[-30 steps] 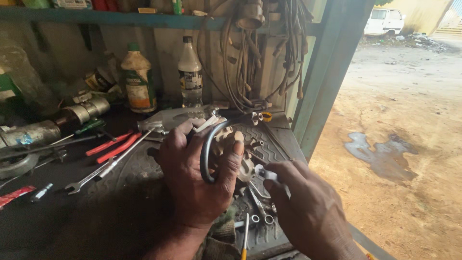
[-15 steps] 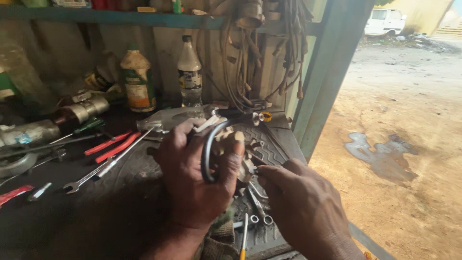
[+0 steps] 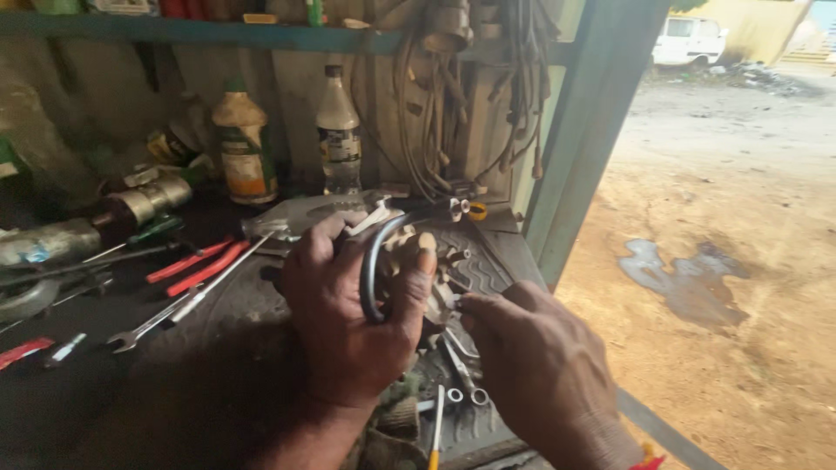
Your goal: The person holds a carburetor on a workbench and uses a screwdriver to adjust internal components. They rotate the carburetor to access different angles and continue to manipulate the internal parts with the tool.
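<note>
My left hand [image 3: 348,322] grips a small metal engine part [image 3: 409,261] with a grey cable [image 3: 373,270] looped over it, held above the black rubber mat [image 3: 218,348]. My right hand [image 3: 540,365] is just to the right of the part, fingertips at its lower right side near toothed metal [image 3: 444,305]. Whether the right hand pinches something small is hidden by its fingers.
Spanners [image 3: 174,309], red-handled pliers [image 3: 196,265] and a screwdriver lie on the dark bench to the left. Two bottles [image 3: 338,130] stand at the back under a shelf with hanging cables [image 3: 453,96]. Small wrenches [image 3: 461,365] lie below my hands. A green post [image 3: 583,130] borders sandy ground at right.
My right hand has moved up and left, closing in on the held part; the small white piece seen at its fingertips a second ago is no longer visible. The left hand holds steady.
</note>
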